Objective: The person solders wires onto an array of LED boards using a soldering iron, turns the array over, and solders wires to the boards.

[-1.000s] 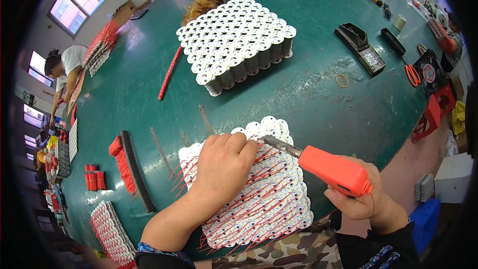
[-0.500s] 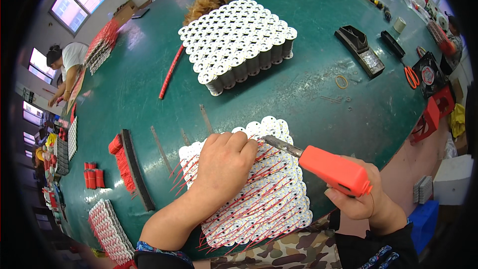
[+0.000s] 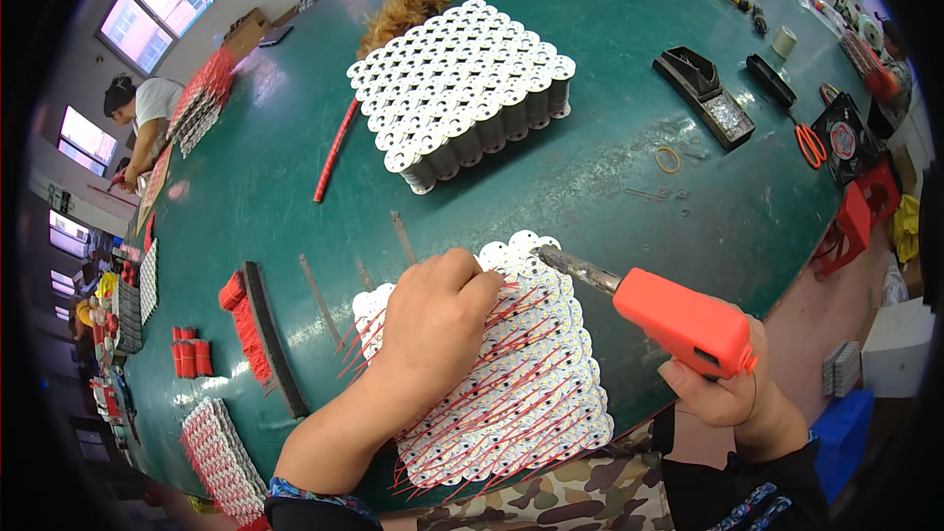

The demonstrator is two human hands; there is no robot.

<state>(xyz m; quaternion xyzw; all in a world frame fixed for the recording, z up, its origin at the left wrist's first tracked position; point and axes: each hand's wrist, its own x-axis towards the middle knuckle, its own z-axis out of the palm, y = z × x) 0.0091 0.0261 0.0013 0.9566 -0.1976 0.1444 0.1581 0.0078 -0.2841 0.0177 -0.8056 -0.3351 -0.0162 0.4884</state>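
A panel of joined round white circuit boards (image 3: 556, 374) lies on the table in front of me, with rows of thin red wires (image 3: 492, 388) slanting across it. Over its upper left part rests my left hand (image 3: 438, 315), its fingers curled and closed; whatever they pinch is hidden beneath the hand. A wire end pokes out beside the thumb. My right hand (image 3: 723, 388) grips the red handle of a soldering iron (image 3: 678, 320). The iron's dark tip points left at the panel's upper right boards, a short way from my left fingers; contact cannot be made out.
Beyond the panel stands a stack of white round boards (image 3: 462, 88). Red wire bundles (image 3: 192, 354) and a dark strip (image 3: 270, 334) lie at left, above another wired stack (image 3: 221, 457). A black holder (image 3: 703, 98) and orange-handled scissors (image 3: 811, 147) are at right. Another person (image 3: 147, 118) works far left.
The soldering iron has moved right, its tip drawing away from my left fingers. My left hand has shifted slightly left and up. The whole view has turned a little.
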